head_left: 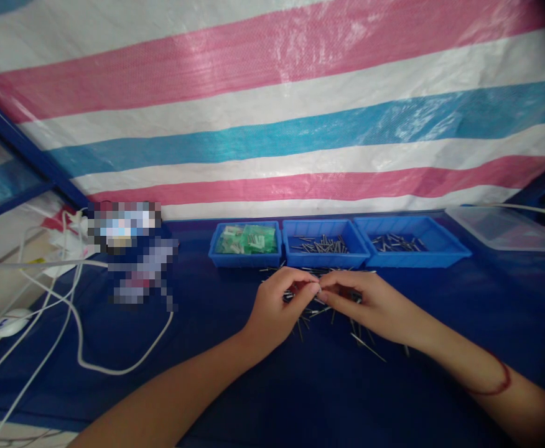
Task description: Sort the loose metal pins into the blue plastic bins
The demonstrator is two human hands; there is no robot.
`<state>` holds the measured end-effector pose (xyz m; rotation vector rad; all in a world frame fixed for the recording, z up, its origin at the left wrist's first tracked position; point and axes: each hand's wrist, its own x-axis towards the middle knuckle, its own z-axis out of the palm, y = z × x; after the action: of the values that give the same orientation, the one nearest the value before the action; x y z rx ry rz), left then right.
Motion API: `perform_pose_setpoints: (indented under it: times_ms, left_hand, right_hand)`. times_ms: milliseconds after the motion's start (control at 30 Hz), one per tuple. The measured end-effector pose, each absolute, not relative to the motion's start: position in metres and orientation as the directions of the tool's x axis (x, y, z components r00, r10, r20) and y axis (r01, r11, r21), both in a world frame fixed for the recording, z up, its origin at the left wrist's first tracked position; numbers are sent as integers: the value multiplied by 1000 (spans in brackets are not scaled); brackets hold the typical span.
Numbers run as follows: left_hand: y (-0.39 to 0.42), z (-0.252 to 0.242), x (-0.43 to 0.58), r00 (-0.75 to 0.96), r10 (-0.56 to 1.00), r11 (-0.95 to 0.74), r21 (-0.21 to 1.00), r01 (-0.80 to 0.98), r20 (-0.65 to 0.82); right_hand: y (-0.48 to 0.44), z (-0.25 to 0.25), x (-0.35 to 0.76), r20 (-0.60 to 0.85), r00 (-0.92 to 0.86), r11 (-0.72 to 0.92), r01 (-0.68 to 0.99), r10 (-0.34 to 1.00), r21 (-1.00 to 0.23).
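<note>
- My left hand (272, 306): thumb and forefinger drawn to a pinch; anything between them is too small and hidden to tell.
- My right hand (377, 302): fingertips meeting the left's, its grip likewise unclear.
- Loose metal pins (368, 347): scattered on the counter (207, 305) beneath and around both hands, some partly covered by them.
- Behind, left to right: left bin (244, 260) with green packets (257, 238); middle bin (326, 259) and right bin (417, 259), each bearing similar pins.
- Probable faults: a slight slip of the fingertips could lose a small part among the pins; my palms, low over the pile, might sweep pins aside; the neighbouring bins' similar contents could be confused, causing mixing.
</note>
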<state>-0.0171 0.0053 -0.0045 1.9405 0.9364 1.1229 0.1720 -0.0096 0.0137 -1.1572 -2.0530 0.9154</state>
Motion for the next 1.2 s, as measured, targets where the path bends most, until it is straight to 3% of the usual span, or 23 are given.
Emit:
perform_pose_setpoints:
  times_ms: [300, 633, 767, 900, 1033, 1200]
  left_hand:
    - [7, -4, -18, 358, 807, -564, 792, 235, 469]
    - [9, -9, -18, 396, 809, -569, 745, 348, 434]
    - [12, -14, -19, 446, 788, -599, 697, 394, 425]
    - [13, -16, -20, 467, 767, -634, 630, 448, 440]
    - [13, -12, -19, 554, 712, -696, 534, 480, 431]
    - [11, -12, -17, 642, 671, -735, 445, 512, 370]
  right_hand:
    - [-9, 9, 174, 191, -362, 352, 454, 912, -819]
    - [-6, 17, 182, 262, -283, 377, 526, 923, -763]
    - [-2, 20, 188, 332, -274, 430, 610, 903, -666]
    - [6, 23, 208, 411, -143, 387, 693, 900, -608]
    - [18, 22, 242, 574, 31, 234, 894, 818, -383]
    - [28, 18, 261, 601, -26, 140, 980, 799, -144]
